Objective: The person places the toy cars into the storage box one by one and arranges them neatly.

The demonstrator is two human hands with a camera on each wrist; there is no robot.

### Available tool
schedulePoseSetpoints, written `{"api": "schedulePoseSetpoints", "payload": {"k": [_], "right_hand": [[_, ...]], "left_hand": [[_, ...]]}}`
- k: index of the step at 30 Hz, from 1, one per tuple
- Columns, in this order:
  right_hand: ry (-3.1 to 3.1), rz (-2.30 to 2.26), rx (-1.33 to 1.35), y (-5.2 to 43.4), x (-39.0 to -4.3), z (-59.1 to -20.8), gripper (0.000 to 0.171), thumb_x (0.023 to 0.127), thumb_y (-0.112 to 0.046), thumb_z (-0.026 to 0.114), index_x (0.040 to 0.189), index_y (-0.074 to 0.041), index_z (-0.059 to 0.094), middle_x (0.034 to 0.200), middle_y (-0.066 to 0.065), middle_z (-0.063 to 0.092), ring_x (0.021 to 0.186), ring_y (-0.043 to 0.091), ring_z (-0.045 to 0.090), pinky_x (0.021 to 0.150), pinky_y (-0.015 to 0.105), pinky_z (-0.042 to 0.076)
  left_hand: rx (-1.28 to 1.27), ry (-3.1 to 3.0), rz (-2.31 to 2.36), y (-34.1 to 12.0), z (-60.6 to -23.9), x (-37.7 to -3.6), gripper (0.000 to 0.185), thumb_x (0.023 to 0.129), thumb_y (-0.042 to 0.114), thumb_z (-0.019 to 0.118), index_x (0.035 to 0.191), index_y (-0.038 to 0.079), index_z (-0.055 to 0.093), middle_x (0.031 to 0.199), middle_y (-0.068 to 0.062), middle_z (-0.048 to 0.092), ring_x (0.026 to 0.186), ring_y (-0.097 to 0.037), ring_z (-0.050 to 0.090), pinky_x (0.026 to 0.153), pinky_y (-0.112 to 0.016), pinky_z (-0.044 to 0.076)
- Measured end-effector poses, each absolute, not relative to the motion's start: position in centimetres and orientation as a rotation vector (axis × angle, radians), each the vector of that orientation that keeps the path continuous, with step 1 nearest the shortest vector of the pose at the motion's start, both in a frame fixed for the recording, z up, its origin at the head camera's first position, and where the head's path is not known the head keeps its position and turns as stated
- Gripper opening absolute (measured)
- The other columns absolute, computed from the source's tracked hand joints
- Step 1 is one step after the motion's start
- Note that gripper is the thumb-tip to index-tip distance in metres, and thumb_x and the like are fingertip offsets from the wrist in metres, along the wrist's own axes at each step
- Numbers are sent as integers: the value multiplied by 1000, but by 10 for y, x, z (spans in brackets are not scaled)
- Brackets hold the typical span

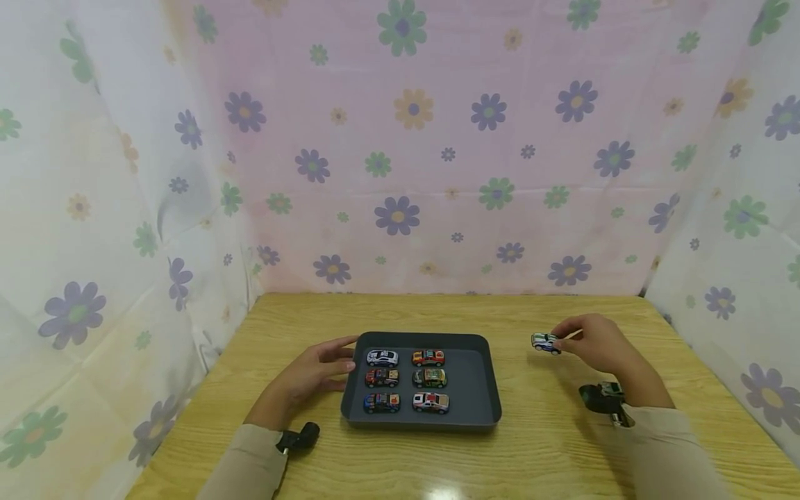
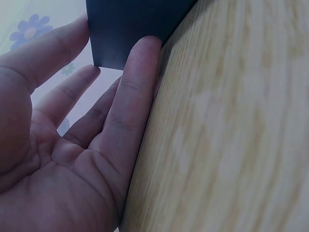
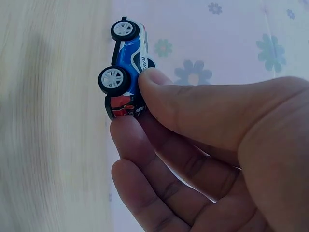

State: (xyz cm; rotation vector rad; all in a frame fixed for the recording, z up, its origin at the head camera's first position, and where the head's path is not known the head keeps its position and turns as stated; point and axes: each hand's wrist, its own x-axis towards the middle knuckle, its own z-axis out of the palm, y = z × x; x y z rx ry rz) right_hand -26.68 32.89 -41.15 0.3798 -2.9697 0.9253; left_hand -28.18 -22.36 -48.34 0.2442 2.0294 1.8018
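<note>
Head view: right fingers [image 1: 571,338] pinch toy car [image 1: 546,342]; left fingers [image 1: 340,354] straight against tray [image 1: 478,406] holding six cars [image 1: 406,379]

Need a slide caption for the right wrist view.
Right hand pinches a blue-and-white toy car between thumb and fingers above the wooden table.

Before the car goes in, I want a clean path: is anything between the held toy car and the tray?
Nothing visible: bare table lies between the toy car in the right hand and the tray.
</note>
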Motion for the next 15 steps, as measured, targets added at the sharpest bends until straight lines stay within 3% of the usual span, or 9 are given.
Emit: {"api": "schedulePoseSetpoints", "payload": {"k": [15], "right_hand": [[-2963,1043,389,300,-278,-406,17,98,-16,71,111,-7,78,106,10,76,92,23,73,72,37,59]], "left_hand": [[243,2047,1788,-224,-484,-283,68,97,23,75,158,24,46,156,-22,46,127,-31,63,95,-47,61]]}}
